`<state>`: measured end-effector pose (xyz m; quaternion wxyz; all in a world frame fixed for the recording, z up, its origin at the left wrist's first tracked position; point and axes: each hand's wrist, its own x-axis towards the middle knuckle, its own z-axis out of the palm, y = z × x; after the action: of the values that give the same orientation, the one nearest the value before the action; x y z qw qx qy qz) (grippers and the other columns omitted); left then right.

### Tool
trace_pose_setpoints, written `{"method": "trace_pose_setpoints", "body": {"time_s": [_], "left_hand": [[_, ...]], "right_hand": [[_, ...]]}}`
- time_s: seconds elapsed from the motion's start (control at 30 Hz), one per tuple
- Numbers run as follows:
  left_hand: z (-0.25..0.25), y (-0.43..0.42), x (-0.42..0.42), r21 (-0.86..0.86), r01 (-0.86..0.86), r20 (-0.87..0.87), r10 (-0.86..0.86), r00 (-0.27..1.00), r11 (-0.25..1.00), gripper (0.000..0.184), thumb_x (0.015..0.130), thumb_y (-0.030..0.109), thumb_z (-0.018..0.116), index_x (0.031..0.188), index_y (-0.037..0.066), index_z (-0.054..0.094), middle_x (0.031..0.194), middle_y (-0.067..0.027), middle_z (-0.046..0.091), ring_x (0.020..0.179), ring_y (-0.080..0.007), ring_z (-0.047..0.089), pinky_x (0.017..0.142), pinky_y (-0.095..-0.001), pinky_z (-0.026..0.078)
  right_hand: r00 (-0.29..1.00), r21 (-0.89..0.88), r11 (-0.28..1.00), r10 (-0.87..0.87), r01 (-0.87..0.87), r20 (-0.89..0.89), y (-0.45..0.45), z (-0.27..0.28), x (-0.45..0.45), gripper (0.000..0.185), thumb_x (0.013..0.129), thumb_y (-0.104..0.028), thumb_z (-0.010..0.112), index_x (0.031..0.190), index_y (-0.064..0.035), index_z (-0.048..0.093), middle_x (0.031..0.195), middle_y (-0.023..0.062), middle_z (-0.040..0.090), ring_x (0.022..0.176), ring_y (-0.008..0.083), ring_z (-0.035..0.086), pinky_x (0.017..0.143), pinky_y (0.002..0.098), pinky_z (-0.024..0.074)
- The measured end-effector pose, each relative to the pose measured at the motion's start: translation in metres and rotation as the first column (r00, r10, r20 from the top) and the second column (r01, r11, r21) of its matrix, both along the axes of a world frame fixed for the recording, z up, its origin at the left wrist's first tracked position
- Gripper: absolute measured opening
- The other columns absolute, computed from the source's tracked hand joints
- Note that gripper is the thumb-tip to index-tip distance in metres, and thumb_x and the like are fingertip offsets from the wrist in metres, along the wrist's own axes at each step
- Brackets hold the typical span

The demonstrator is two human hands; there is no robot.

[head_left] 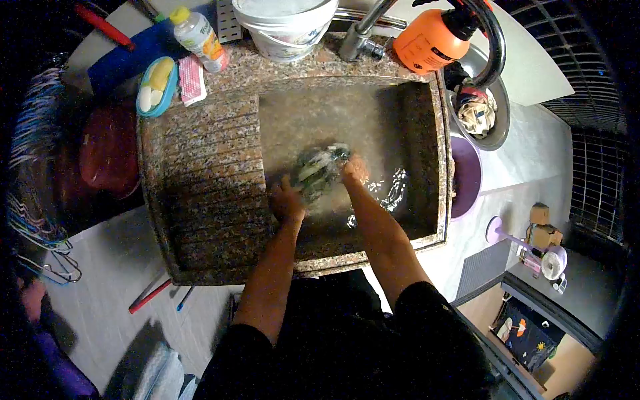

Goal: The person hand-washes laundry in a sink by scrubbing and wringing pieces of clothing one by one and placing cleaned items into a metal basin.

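Note:
A wet, bunched-up cloth (320,170), dark green with pale patches, lies in the murky water of a speckled stone sink (437,160). At its left end is my left hand (288,202), partly under water, with the fingers bent against the cloth. My right hand (354,171) grips the cloth's right end, its fingers partly hidden by water. Ripples catch the light to the right of that hand. Whether the cloth is a garment I cannot tell.
Left of the basin is a ridged stone washboard (210,173). Behind stand a white bucket (287,37), a bottle (200,40), a soap dish (148,100), a brush (193,80), a tap (360,43) and an orange sprayer (430,43). A metal bowl (501,127) of cloths sits right.

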<state>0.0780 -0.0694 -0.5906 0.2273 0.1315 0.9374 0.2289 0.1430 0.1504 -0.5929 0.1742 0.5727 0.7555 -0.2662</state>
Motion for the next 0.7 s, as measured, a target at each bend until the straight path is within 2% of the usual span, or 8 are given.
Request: {"method": "trace_pose_setpoints", "body": {"time_s": [0.07,0.13,0.17,0.23,0.33,0.4,0.5,0.7], "left_hand": [[-0.008,-0.005,0.001,0.227,-0.189,0.166,0.154,0.974,0.955,0.049,0.087,0.042,0.064,0.127,0.014,0.062,0.118,-0.0171,0.065,0.102,-0.0351,0.063,0.083,-0.0496,0.051],[-0.029,-0.004,0.004,0.444,-0.556,0.557,0.270,0.785,0.703,0.048,0.091,0.047,0.056,0.123,0.011,0.064,0.114,-0.0153,0.066,0.098,-0.0326,0.064,0.080,-0.0485,0.051],[-0.057,-0.005,0.006,0.427,-0.791,0.796,0.233,0.559,0.438,0.050,0.093,0.049,0.052,0.123,0.010,0.063,0.114,-0.0143,0.066,0.098,-0.0313,0.064,0.080,-0.0482,0.052],[-0.038,0.000,-0.006,0.073,-0.954,0.993,0.065,0.096,0.289,0.057,0.094,0.057,0.046,0.125,0.011,0.060,0.116,-0.0118,0.065,0.098,-0.0291,0.063,0.083,-0.0465,0.053],[0.049,0.014,-0.031,0.172,-0.893,0.980,-0.161,0.114,0.417,0.061,0.093,0.063,0.047,0.126,0.013,0.059,0.115,-0.0110,0.064,0.098,-0.0274,0.063,0.081,-0.0459,0.053],[0.048,0.018,-0.038,0.292,-0.936,0.807,-0.576,0.130,0.197,0.052,0.094,0.057,0.052,0.119,0.013,0.063,0.109,-0.0066,0.065,0.091,-0.0239,0.065,0.077,-0.0393,0.054],[0.056,0.021,-0.048,0.323,-0.944,0.570,-0.810,0.134,0.071,0.050,0.095,0.054,0.051,0.119,0.013,0.063,0.111,-0.0071,0.065,0.092,-0.0235,0.065,0.078,-0.0388,0.055],[0.047,0.031,-0.078,0.351,-0.936,0.400,-0.908,0.122,0.029,0.045,0.098,0.048,0.050,0.120,0.012,0.063,0.113,-0.0079,0.065,0.095,-0.0227,0.065,0.079,-0.0377,0.055]], "right_hand": [[0.979,-0.060,0.995,-0.094,0.084,-0.181,0.000,-0.010,0.000,0.030,0.081,-0.028,0.070,0.101,-0.0050,0.070,0.089,0.0104,0.072,0.087,0.0248,0.068,0.085,0.0427,0.0535],[0.866,-0.167,0.980,-0.172,0.104,-0.469,-0.009,-0.020,-0.005,0.022,0.084,-0.019,0.068,0.101,-0.0032,0.069,0.088,0.0090,0.070,0.086,0.0212,0.067,0.086,0.0398,0.0530],[0.770,-0.226,0.971,-0.199,0.072,-0.606,-0.016,-0.014,-0.007,0.019,0.086,-0.014,0.067,0.101,-0.0023,0.068,0.087,0.0083,0.069,0.086,0.0195,0.066,0.086,0.0384,0.0528],[0.653,-0.250,0.968,-0.170,-0.031,-0.738,-0.038,0.022,-0.010,0.018,0.086,-0.010,0.067,0.103,-0.0018,0.067,0.094,0.0090,0.065,0.091,0.0195,0.063,0.088,0.0365,0.0515],[0.623,-0.117,0.970,0.043,-0.213,-0.781,-0.082,0.125,-0.007,0.028,0.082,-0.012,0.070,0.108,-0.0030,0.066,0.116,0.0131,0.056,0.107,0.0251,0.058,0.095,0.0350,0.0482],[0.395,0.029,0.941,0.170,-0.338,-0.903,-0.112,0.181,-0.011,0.030,0.079,-0.012,0.073,0.107,-0.0033,0.067,0.125,0.0152,0.052,0.116,0.0294,0.055,0.100,0.0382,0.0454],[0.334,0.233,0.870,0.397,-0.435,-0.855,-0.153,0.231,-0.014,0.031,0.074,-0.014,0.080,0.102,-0.0036,0.068,0.132,0.0151,0.048,0.129,0.0346,0.044,0.109,0.0439,0.0363],[0.339,0.404,0.911,0.408,-0.087,-0.848,-0.197,0.214,-0.048,0.028,0.078,-0.019,0.081,0.097,-0.0034,0.068,0.114,0.0194,0.060,0.111,0.0392,0.056,0.097,0.0483,0.0439]]}}
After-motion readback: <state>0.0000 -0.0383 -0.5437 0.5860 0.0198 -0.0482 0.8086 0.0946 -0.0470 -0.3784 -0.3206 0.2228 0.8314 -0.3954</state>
